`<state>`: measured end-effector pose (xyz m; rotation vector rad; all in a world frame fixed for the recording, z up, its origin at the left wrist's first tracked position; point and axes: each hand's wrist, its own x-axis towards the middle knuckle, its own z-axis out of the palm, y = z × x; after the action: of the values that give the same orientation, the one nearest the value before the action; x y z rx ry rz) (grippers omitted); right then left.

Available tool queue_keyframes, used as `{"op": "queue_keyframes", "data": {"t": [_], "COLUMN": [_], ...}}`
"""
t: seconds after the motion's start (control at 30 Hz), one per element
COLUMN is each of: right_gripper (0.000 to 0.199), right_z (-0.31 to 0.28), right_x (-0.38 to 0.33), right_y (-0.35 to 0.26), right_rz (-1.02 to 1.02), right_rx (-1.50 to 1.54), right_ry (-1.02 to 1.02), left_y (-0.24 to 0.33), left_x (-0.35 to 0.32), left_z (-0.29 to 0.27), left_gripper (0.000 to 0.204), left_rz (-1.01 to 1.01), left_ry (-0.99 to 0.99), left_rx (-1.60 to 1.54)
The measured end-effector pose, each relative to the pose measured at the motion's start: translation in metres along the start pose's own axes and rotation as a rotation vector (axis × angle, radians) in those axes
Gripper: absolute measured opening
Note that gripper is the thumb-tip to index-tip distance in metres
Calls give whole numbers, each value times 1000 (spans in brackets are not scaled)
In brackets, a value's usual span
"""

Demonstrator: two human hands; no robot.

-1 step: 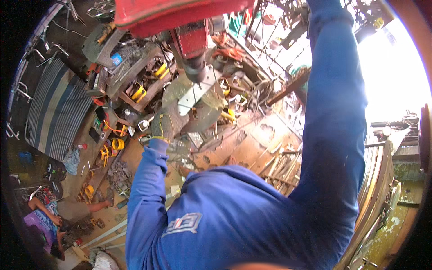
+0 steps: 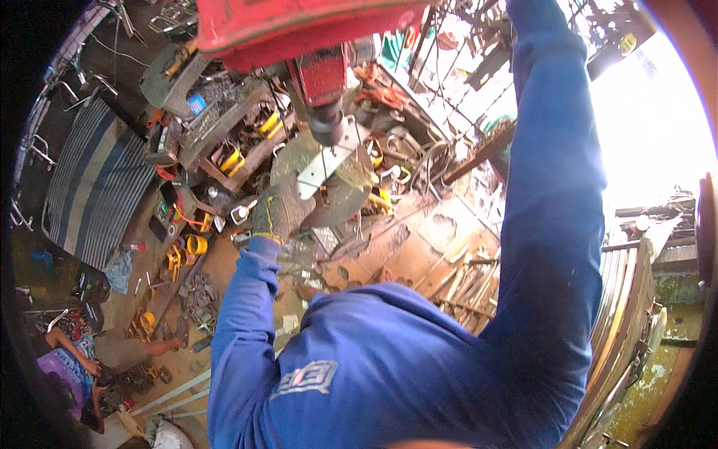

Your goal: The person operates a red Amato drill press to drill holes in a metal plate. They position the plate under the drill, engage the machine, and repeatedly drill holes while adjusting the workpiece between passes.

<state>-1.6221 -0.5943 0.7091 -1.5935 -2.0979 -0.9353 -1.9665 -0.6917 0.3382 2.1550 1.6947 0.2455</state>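
Under the red drill press head (image 2: 321,75) lies a flat, pale metal plate (image 2: 323,166) with small holes, slanting across a round worn metal table (image 2: 348,198). The drill's chuck (image 2: 327,123) stands over the plate's far part. My left hand (image 2: 283,212), in a grey glove with yellow cuff stitching, grips the plate's near end; its fingertips are partly hidden. My right arm (image 2: 553,187), in a blue sleeve, stretches up past the top edge beside the machine, so its hand is out of sight.
Left of the machine stands a cluttered wooden bench (image 2: 224,142) with tools and yellow parts. Wooden sticks (image 2: 471,288) lie on the right side. A striped mat (image 2: 97,183) is at far left. Another person (image 2: 90,367) sits low at the lower left.
The whole view has shifted slightly, with the red drill head sitting a little lower in the picture. My left hand keeps its hold on the plate.
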Motion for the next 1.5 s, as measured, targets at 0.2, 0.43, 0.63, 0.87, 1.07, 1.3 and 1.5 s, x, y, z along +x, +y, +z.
{"op": "queue_keyframes", "data": {"t": [0.2,0.43,0.63,0.87,1.07,1.3,1.5], "right_gripper": [30,36,32,35,31,38,39], "right_z": [5,7,-4,4,15,22,29], "right_x": [-55,-95,-114,-186,-182,-193,-195], "right_y": [-11,-3,-11,-65,-62,-78,-78], "right_rz": [89,9,215,365,314,392,400], "right_rx": [37,223,190,314,269,243,259], "right_ry": [238,-79,-342,-283,-405,-268,-270], "left_y": [4,4,12,4,-7,-33,-24], "left_x": [2,-7,-6,-4,11,26,23], "left_z": [-4,2,-9,-3,-1,22,12], "left_gripper": [73,66,75,71,53,56,54], "left_rz": [19,-25,-58,-69,71,173,102], "left_ry": [16,28,-24,7,2,39,53], "left_rx": [86,-6,-43,-46,-33,-226,-44]}}
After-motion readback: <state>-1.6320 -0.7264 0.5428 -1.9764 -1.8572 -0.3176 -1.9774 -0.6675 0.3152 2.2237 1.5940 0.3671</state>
